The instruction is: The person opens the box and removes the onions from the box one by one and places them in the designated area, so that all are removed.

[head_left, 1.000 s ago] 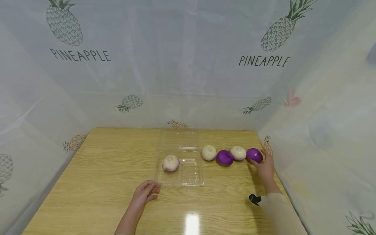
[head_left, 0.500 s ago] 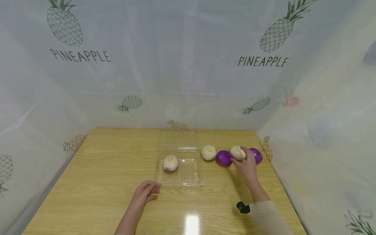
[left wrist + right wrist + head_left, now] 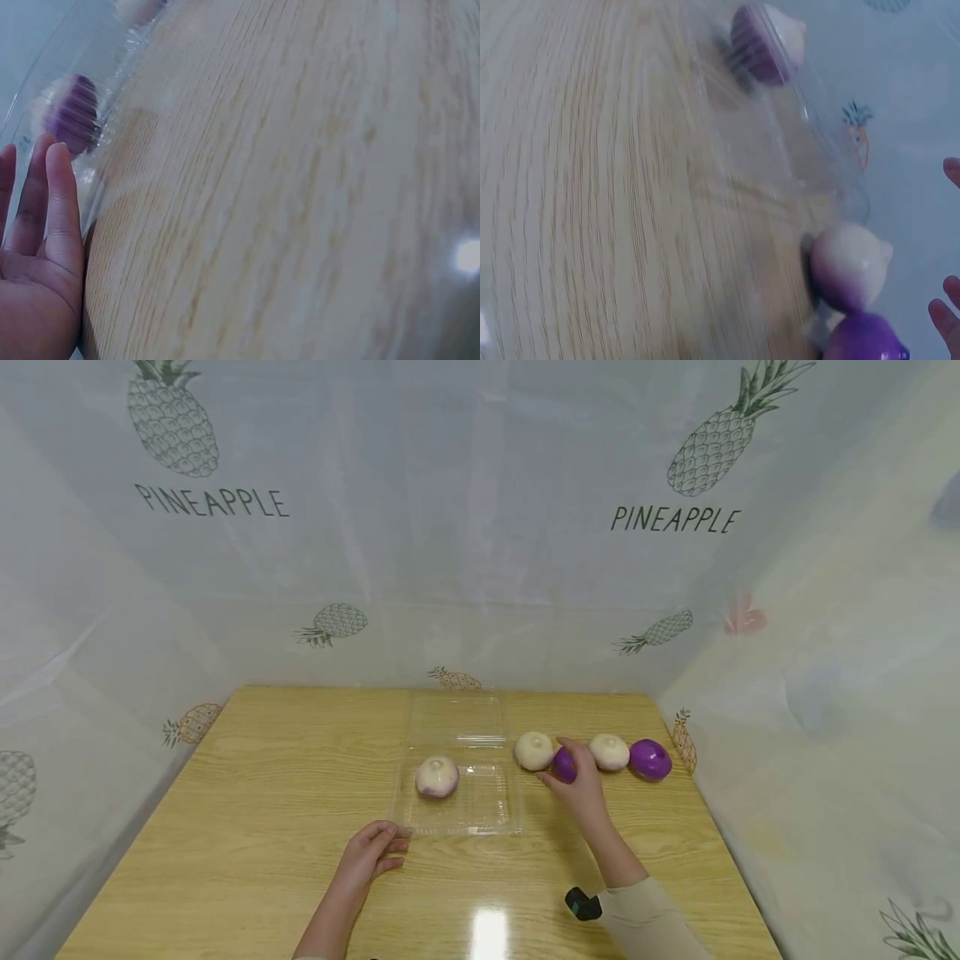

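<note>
A clear hinged plastic container (image 3: 495,814) lies open with its lid (image 3: 457,714) folded back. One white-and-purple onion-like vegetable (image 3: 437,777) sits in its left half. At the container's front left corner my left hand (image 3: 363,860) rests with straight fingers touching the rim. My right hand (image 3: 581,785) is over a purple onion (image 3: 564,764), partly covering it in the head view. In the right wrist view the spread fingertips (image 3: 946,321) stand apart from the purple onion (image 3: 862,339). A white one (image 3: 534,752) sits just left of it.
Right of the hand, another white vegetable (image 3: 610,752) and a second purple onion (image 3: 650,760) continue the row on the wooden table (image 3: 262,827). Pineapple-printed sheeting (image 3: 480,552) encloses the table's back and sides.
My right hand has moved left along the row, from the far right purple onion past the white one to the other purple onion. The left hand and the container stay put.
</note>
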`<state>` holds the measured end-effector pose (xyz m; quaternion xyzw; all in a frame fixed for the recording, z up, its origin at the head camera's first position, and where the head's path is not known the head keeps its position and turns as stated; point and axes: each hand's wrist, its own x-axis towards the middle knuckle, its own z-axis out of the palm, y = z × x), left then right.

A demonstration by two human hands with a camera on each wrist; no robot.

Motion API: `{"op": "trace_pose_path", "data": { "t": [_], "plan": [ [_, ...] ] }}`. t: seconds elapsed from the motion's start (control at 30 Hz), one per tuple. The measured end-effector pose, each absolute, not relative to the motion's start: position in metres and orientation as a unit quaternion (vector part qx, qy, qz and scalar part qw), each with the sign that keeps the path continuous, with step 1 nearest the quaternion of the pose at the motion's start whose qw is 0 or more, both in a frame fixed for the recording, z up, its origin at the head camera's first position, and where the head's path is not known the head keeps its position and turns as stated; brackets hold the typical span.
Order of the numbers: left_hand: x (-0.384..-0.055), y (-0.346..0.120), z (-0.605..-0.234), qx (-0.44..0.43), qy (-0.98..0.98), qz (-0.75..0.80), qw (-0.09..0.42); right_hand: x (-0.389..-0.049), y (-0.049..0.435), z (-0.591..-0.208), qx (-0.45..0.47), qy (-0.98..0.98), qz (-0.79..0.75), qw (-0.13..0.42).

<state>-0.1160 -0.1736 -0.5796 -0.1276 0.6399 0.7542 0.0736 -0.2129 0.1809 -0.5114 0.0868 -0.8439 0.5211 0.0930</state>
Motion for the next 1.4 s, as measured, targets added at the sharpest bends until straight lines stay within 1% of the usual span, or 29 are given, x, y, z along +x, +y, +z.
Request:
{"op": "trace_pose_path", "data": {
  "t": [0.3,0.53,0.77,0.93,1.07,1.27,1.4],
  "plan": [
    [-0.115,-0.177,-0.583,-0.091,0.633,0.766,0.072,-0.205,0.135,-0.51,0.089,-0.824,0.554,0.078],
    [-0.115,-0.177,-0.581,-0.117,0.629,0.765,0.077,-0.201,0.105,-0.514,0.1,-0.813,0.571,0.058],
    [-0.114,-0.177,-0.579,-0.1,0.629,0.767,0.075,-0.199,0.076,-0.517,0.101,-0.803,0.587,0.015],
    [-0.113,-0.177,-0.578,-0.102,0.628,0.768,0.075,-0.202,0.057,-0.525,0.104,-0.8,0.592,-0.01],
    [-0.114,-0.176,-0.58,-0.111,0.626,0.768,0.078,-0.206,0.044,-0.531,0.106,-0.796,0.596,-0.014],
    [-0.114,-0.177,-0.581,-0.107,0.624,0.77,0.079,-0.21,0.026,-0.531,0.078,-0.812,0.577,-0.031],
    [-0.114,-0.177,-0.58,-0.105,0.624,0.771,0.079,-0.215,0.015,-0.533,0.066,-0.827,0.558,-0.028]
  ]
}}
